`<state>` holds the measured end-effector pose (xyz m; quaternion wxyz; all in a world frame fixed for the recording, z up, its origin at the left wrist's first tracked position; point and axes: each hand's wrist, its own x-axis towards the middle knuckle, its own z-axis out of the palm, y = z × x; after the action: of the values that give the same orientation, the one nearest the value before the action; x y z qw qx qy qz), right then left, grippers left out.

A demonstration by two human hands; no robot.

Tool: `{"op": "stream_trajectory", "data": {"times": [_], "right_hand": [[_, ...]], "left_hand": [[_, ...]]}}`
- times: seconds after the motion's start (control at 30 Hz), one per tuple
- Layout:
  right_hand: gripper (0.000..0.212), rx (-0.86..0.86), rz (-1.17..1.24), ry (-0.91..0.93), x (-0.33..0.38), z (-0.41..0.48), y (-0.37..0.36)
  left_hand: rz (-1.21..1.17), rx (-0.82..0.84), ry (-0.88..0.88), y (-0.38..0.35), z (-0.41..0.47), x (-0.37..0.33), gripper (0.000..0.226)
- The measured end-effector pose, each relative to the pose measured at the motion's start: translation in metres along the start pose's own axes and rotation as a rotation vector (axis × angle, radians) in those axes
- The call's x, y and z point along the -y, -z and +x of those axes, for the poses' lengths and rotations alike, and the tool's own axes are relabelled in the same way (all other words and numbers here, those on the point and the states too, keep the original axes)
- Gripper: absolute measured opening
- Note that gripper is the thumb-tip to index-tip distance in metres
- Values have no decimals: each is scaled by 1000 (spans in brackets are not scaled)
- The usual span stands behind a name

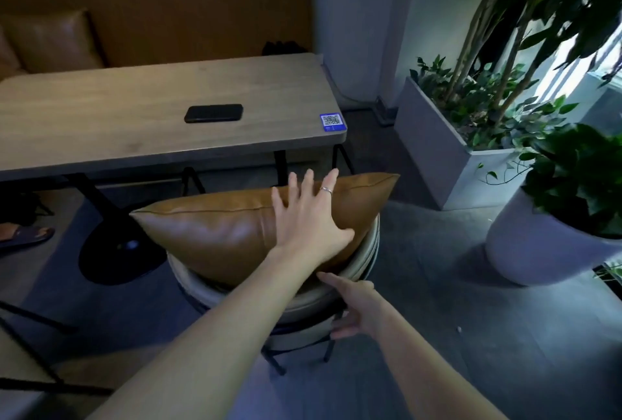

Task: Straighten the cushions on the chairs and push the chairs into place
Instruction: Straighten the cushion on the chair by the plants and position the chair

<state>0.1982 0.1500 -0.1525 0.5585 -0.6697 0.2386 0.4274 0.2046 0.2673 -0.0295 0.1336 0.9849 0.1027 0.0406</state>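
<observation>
A brown leather cushion (208, 234) stands on edge, leaning across a cream round-backed chair (368, 248) with thin black legs. The chair stands just in front of the wooden table (134, 100), its seat outside the table edge. My left hand (309, 217) lies flat on the cushion's right half, fingers spread, a ring on one finger. My right hand (353, 305) is against the chair's padded back rim, thumb pointing up-left and fingers spread below; it does not clearly grip.
A black phone (213, 113) and a blue QR sticker (332, 121) lie on the table. Behind is a brown bench (168, 9) with its own cushion (54, 39). A rectangular planter (434, 150) and a round white pot (525, 251) stand at right. A sandalled foot (23, 234) shows at left.
</observation>
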Motion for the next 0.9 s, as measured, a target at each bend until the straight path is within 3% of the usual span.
{"op": "stream_trajectory", "data": {"times": [0.1, 0.2, 0.53, 0.9], "right_hand": [[132, 131, 57, -29, 6, 8, 29], [121, 126, 194, 28, 14, 17, 51], [102, 77, 175, 166, 20, 24, 51], [104, 29, 237, 158, 4, 20, 23]], "left_hand": [[107, 71, 30, -14, 17, -2, 119], [179, 56, 28, -25, 25, -6, 122], [230, -37, -50, -37, 40, -18, 102], [214, -49, -117, -31, 29, 8, 92]]}}
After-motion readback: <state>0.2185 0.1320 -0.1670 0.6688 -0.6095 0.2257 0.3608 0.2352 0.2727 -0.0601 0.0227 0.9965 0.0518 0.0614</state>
